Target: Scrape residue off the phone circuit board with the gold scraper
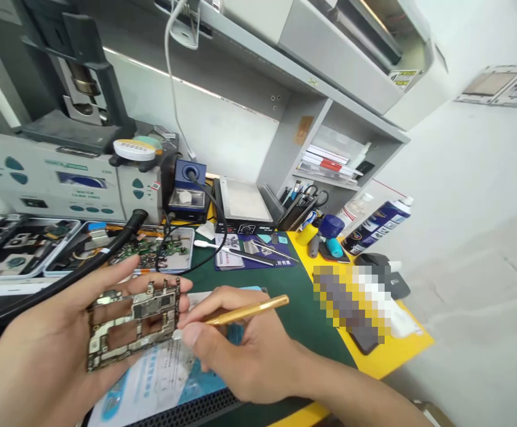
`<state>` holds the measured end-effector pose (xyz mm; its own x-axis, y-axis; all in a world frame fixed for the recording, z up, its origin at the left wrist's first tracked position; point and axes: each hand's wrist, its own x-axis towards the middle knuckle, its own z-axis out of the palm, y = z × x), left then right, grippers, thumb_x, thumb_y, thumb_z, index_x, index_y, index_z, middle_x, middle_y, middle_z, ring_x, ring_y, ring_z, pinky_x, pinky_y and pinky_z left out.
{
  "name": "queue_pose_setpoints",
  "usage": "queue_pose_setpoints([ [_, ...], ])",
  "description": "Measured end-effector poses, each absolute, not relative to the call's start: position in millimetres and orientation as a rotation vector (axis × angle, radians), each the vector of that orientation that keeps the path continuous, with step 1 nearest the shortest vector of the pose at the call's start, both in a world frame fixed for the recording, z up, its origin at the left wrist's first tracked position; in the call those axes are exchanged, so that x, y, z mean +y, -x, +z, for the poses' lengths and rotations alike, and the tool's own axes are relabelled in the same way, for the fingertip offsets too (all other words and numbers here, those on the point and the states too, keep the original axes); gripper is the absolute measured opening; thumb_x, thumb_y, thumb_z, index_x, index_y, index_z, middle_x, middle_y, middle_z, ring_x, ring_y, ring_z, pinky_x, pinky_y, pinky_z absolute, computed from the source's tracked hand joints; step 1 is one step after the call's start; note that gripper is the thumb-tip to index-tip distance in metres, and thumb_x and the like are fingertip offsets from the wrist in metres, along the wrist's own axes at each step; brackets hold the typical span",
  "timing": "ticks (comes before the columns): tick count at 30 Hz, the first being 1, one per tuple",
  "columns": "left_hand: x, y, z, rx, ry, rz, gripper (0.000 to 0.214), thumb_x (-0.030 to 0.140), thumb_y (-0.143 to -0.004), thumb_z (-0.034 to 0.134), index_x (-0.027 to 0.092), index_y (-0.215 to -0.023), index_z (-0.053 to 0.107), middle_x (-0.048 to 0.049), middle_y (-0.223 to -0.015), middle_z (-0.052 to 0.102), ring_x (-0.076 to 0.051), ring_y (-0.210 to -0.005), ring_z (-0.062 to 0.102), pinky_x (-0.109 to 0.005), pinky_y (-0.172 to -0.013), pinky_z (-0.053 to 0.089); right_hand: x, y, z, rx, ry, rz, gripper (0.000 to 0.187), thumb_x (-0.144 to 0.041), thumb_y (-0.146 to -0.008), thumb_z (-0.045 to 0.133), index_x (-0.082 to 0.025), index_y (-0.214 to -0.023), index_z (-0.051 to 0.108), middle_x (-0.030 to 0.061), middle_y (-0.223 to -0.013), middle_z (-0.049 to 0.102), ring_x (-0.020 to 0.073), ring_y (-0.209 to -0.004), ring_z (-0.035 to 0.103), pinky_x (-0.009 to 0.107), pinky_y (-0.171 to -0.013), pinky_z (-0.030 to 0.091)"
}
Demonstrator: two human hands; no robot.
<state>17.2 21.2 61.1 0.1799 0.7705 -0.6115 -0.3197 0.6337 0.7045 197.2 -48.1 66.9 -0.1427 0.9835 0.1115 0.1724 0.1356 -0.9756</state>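
Note:
A bare phone circuit board [151,305] with large cut-outs lies across the palm of my left hand [48,332], the fingers curled round its edges and showing through the gaps. My right hand [249,356] pinches a slim gold pen-shaped tool [253,309] near its lower end. The tool slants up to the right, and a small whitish bit shows by the fingertips at the board's right edge. Whether the tip touches the board cannot be made out. Under both hands lies a blue and white printed sheet [145,379] on the green mat [294,326].
Trays [187,255] of circuit boards and parts stand at the left, before a grey repair machine [62,178] with a black hose [129,234]. Tweezers [276,252] and a white-ended brush [222,249] lie behind my hands. Bottles and a spray can [380,225] stand at the right.

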Motion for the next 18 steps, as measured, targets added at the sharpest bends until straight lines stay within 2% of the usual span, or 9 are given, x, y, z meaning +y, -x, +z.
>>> queue_pose_setpoints([
  [3,22,-19,64,1.283,-0.493,0.885,0.041,0.004,-0.092,0.040,0.027,-0.102,0.072,0.0043,-0.071,0.081,-0.023,-0.066,0.078,-0.035,-0.057,0.062,-47,-198,69,-1.481,1.191,1.165,0.018,-0.035,-0.084,0.070,-0.019,-0.086,0.065,0.0012,-0.078,0.062,0.0095,-0.054,0.054,0.021,-0.047,0.044],
  [8,20,-21,63,1.323,-0.450,0.821,0.029,0.015,-0.093,0.052,0.031,-0.106,0.073,0.0035,-0.078,0.082,-0.028,-0.077,0.079,-0.032,-0.056,0.064,-47,-197,69,-1.460,1.190,1.213,0.024,-0.041,-0.084,0.070,-0.019,-0.083,0.062,0.0015,-0.079,0.061,0.0073,-0.050,0.047,0.023,-0.046,0.040],
  [11,16,-21,68,1.259,-0.441,0.784,0.030,0.014,-0.095,0.049,0.029,-0.105,0.073,0.0054,-0.079,0.082,-0.026,-0.082,0.078,-0.031,-0.060,0.063,-46,-196,69,-1.464,1.191,1.211,0.027,-0.044,-0.083,0.071,-0.018,-0.082,0.062,0.0018,-0.079,0.059,0.0073,-0.049,0.046,0.023,-0.044,0.038],
  [15,11,-24,78,1.155,-0.418,0.794,0.029,0.007,-0.091,0.052,0.024,-0.095,0.074,0.0054,-0.071,0.080,-0.020,-0.065,0.077,-0.026,-0.058,0.062,-46,-196,70,-1.483,1.198,1.181,0.029,-0.046,-0.084,0.069,-0.018,-0.082,0.061,0.0018,-0.075,0.058,0.0092,-0.049,0.048,0.024,-0.045,0.039],
  [18,9,-28,85,1.161,-0.372,0.805,0.027,0.010,-0.092,0.052,0.023,-0.087,0.074,0.0036,-0.066,0.079,-0.019,-0.060,0.075,-0.026,-0.054,0.062,-46,-197,70,-1.511,1.205,1.130,0.028,-0.046,-0.086,0.068,-0.019,-0.081,0.062,0.0001,-0.068,0.058,0.0109,-0.050,0.051,0.025,-0.047,0.042],
])
